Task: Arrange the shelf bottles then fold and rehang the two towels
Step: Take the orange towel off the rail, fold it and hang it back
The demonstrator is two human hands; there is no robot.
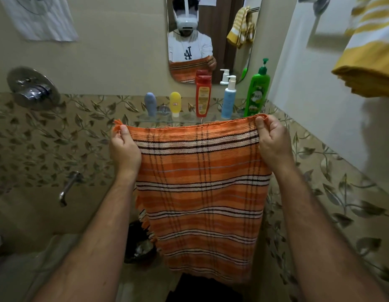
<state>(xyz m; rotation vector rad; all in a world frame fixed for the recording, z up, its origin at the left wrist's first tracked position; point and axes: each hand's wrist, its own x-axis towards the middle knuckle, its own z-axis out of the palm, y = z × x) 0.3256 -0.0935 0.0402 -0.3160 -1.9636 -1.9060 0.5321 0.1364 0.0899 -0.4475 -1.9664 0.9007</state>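
Observation:
An orange striped towel (202,192) hangs flat in front of me, held up by its top edge. My left hand (123,149) pinches the fringed top left corner, and my right hand (273,140) pinches the top right corner. Behind the towel a glass shelf (163,118) carries several upright bottles in a row: a blue-grey tube (150,103), a yellow tube (175,103), a red bottle (202,95), a light blue pump bottle (229,100) and a tall green pump bottle (257,91). A folded yellow and white towel (368,57) hangs at the upper right.
A mirror (224,29) above the shelf reflects a person in a white top with a headset. A chrome shower valve (33,89) and a tap spout (69,187) sit on the left wall. A dark bin (139,245) stands on the floor below the towel.

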